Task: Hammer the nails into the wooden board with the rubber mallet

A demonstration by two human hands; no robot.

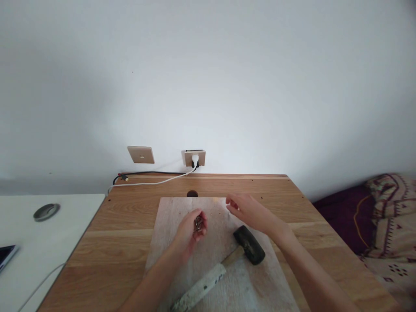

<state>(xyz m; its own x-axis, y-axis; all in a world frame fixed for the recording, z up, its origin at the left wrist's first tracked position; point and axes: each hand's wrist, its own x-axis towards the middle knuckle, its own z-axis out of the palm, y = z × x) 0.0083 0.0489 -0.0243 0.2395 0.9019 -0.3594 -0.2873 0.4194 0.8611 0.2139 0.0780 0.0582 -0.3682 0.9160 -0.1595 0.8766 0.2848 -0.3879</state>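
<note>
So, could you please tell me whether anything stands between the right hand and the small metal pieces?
Only the left hand itself: its curled fingers lie on the side of the small metal pieces facing the right hand. Nothing else visible stands between; the mallet lies on the board, nearer the person.

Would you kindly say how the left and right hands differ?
The left hand cups small metal pieces, while whatever the right hand might hold is not visible. The left hand's hollow is open to view, while the right hand shows mainly its back. Both are bare, fingers curled, near the far end of the pale board.
</note>
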